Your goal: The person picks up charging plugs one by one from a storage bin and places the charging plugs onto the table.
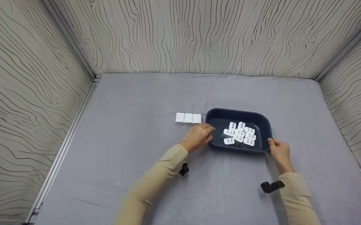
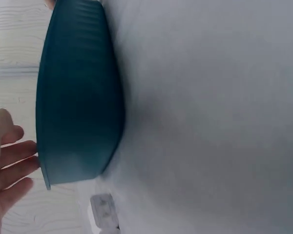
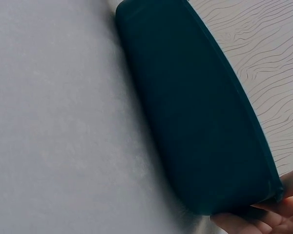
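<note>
A dark blue plastic basin [image 1: 238, 150] lies right of the middle of the table, with several small white blocks [image 1: 229, 141] inside that carry paired grey marks like plug prongs. At its right front corner my right hand [image 1: 280, 152] grips the rim, thumb on top and fingers [image 3: 237, 223] beneath in the right wrist view. My left hand [image 1: 197, 136] is at the basin's left end. In the left wrist view its loosely extended fingers [image 2: 14, 170] reach the rim. Just beyond the left hand stand three white blocks [image 1: 188, 117] in a row.
Grey cloth [image 1: 130, 125] covers the table. Panels with a wood-grain pattern [image 1: 183, 37] close off the back and both sides. A metal rail [image 1: 64, 145] runs along the left edge. A dark wrist mount [image 1: 272, 186] sits at the right sleeve.
</note>
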`<action>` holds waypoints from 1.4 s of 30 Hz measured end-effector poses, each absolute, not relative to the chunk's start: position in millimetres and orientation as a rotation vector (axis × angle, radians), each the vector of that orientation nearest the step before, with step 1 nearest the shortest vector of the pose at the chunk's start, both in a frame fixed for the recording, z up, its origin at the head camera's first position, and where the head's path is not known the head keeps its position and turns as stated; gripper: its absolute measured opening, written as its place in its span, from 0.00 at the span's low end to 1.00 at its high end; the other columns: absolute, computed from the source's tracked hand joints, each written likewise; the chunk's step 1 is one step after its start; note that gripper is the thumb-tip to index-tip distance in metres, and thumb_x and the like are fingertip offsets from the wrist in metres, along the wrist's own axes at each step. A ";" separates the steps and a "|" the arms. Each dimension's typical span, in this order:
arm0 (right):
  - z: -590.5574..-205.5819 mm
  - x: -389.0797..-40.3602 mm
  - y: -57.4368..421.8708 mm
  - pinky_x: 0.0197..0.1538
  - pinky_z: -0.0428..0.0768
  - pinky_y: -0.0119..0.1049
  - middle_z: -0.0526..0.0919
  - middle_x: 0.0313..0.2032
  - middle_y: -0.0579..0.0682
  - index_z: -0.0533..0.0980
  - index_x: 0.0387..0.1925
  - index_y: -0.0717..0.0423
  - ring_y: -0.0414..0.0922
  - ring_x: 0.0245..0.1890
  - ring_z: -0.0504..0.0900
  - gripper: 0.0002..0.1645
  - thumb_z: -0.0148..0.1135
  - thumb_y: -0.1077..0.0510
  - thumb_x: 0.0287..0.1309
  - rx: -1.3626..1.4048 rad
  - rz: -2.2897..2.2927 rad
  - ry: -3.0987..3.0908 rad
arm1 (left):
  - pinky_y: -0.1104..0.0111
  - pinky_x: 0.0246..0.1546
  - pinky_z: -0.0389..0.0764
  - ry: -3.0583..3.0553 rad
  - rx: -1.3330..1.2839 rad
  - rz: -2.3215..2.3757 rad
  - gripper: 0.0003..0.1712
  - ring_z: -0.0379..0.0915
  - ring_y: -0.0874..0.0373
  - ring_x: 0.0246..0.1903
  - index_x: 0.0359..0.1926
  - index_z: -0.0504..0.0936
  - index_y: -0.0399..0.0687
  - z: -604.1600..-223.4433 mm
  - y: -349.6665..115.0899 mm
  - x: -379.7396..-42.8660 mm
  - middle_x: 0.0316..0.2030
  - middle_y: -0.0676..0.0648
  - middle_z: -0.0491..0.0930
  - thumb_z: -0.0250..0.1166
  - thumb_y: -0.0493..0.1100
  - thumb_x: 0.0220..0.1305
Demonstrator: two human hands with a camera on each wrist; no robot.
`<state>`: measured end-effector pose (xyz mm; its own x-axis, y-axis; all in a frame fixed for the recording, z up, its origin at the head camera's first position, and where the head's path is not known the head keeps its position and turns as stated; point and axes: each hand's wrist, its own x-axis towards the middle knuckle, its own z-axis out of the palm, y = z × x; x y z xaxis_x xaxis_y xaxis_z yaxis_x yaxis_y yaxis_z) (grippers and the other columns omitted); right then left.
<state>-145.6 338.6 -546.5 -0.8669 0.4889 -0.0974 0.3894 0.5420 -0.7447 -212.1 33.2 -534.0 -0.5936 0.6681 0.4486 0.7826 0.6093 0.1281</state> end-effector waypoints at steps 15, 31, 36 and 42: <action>-547.3 -145.7 338.9 0.31 0.64 0.16 0.83 0.38 0.62 0.79 0.46 0.74 0.39 0.32 0.71 0.21 0.53 0.58 0.65 -0.773 1.222 -2.655 | 0.72 0.45 0.84 -2.700 -1.194 -0.498 0.15 0.84 0.59 0.43 0.48 0.83 0.45 -533.1 53.5 -201.4 0.43 0.49 0.86 0.58 0.41 0.62; -546.5 -145.3 339.4 0.26 0.67 0.21 0.80 0.21 0.47 0.79 0.42 0.76 0.33 0.23 0.67 0.20 0.54 0.59 0.64 -0.753 1.257 -2.620 | 0.68 0.53 0.82 -2.912 -1.156 -0.598 0.17 0.82 0.56 0.50 0.54 0.80 0.44 -531.7 69.0 -202.2 0.50 0.46 0.84 0.57 0.45 0.67; -546.4 -145.5 337.9 0.29 0.64 0.16 0.84 0.39 0.65 0.79 0.45 0.75 0.36 0.28 0.70 0.20 0.53 0.59 0.64 -0.754 1.213 -2.637 | 0.69 0.54 0.80 -2.954 -1.152 -0.663 0.17 0.81 0.56 0.51 0.53 0.80 0.44 -532.1 74.0 -204.2 0.49 0.46 0.85 0.59 0.46 0.67; -545.7 -145.4 338.8 0.29 0.65 0.17 0.84 0.32 0.57 0.79 0.45 0.74 0.37 0.28 0.70 0.20 0.54 0.59 0.64 -0.767 1.213 -2.645 | 0.71 0.52 0.81 -3.008 -1.132 -0.726 0.16 0.82 0.58 0.48 0.51 0.82 0.46 -533.6 81.5 -205.6 0.47 0.48 0.86 0.59 0.47 0.67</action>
